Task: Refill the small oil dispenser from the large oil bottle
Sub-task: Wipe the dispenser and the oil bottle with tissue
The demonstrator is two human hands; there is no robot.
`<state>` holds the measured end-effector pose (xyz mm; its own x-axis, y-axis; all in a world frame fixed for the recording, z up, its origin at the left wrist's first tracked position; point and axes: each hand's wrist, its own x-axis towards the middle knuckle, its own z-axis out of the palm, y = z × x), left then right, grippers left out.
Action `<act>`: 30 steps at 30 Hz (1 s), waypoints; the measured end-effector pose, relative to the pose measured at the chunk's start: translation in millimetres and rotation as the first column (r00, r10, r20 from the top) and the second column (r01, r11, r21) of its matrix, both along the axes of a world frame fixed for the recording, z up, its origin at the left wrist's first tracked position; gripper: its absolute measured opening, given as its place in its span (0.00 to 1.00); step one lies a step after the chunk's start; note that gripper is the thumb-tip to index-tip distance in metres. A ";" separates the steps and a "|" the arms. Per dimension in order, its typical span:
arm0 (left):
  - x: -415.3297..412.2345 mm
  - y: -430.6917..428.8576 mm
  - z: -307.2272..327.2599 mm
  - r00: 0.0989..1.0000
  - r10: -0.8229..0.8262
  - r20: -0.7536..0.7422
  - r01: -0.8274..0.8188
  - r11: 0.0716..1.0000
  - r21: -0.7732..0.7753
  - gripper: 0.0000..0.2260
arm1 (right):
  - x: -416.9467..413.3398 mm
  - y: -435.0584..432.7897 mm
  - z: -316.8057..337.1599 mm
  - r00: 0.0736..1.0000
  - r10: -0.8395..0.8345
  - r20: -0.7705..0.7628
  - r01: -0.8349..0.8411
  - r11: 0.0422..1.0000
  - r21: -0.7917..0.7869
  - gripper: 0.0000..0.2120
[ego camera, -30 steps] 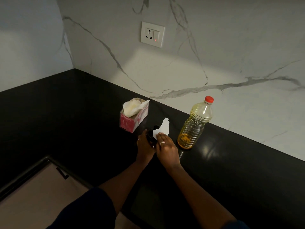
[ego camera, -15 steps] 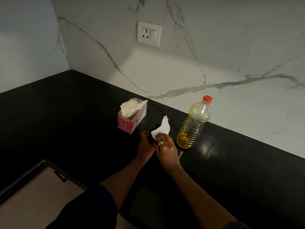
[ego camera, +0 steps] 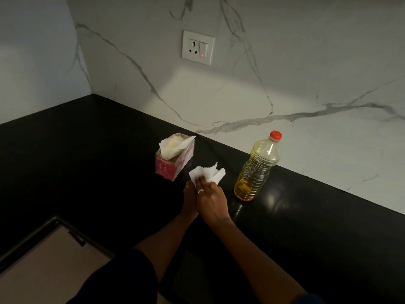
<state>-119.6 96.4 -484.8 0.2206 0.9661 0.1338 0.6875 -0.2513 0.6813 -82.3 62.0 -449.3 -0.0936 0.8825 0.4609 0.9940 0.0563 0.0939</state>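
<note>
Head view: the right hand (ego camera: pixel 211 197) lays nearly straight fingers on a white tissue (ego camera: pixel 215 173), pressing it down just left of the large oil bottle (ego camera: pixel 256 170). The left hand (ego camera: pixel 189 201) is tucked behind it, and I cannot tell its grip. The small oil dispenser is hidden, probably under the tissue. The bottle stands upright and capped on the bench (ego camera: pixel 87 161), with oil only near its base. It is likely light, thin-walled and maybe slick, so best gripped round its ribbed middle. Farther left of the bottle sits a pink tissue box (ego camera: pixel 173 163).
</note>
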 end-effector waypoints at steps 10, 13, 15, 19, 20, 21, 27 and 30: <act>-21.2 14.8 -11.3 0.955 -0.111 0.274 0.133 0.989 -0.062 0.20 | 8.7 -12.6 -6.5 0.994 -0.023 -0.108 0.032 0.996 0.086 0.18; -18.4 20.7 -14.3 0.931 -0.026 0.365 0.069 0.992 -0.107 0.23 | 14.3 -19.6 -4.3 0.969 -0.084 -0.232 0.099 0.994 0.054 0.21; -13.6 15.8 -10.4 0.920 -0.022 0.392 0.062 0.994 -0.090 0.21 | 17.0 -20.3 -1.9 0.951 -0.112 -0.289 0.119 0.993 0.004 0.21; -13.6 15.1 -13.6 0.934 -0.031 0.356 0.026 1.000 0.017 0.21 | 21.5 -10.9 0.5 0.865 -0.210 -0.456 0.171 0.977 -0.126 0.22; -14.0 13.9 -14.8 0.931 -0.016 0.363 0.012 1.000 0.012 0.22 | 22.3 -8.5 1.5 0.836 -0.226 -0.500 0.179 0.974 -0.141 0.23; -14.6 12.9 -14.9 0.922 0.012 0.386 -0.002 1.000 -0.028 0.23 | 23.3 -6.8 2.5 0.815 -0.232 -0.531 0.177 0.972 -0.154 0.24; -18.7 17.9 -13.7 0.859 0.042 0.510 0.110 0.958 -0.263 0.32 | 19.2 -17.4 2.5 0.825 -0.195 -0.531 0.173 0.981 -0.092 0.20; -18.6 22.5 -13.1 0.871 0.031 0.490 0.149 0.935 -0.323 0.35 | 13.7 -23.9 1.1 0.883 -0.149 -0.445 0.158 0.987 -0.016 0.16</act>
<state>-138.2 118.9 -497.9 0.2732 0.9572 -0.0955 0.2424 0.0275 0.9698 -68.6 38.0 -448.1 0.2604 0.8593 0.4402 0.9283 -0.0974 -0.3590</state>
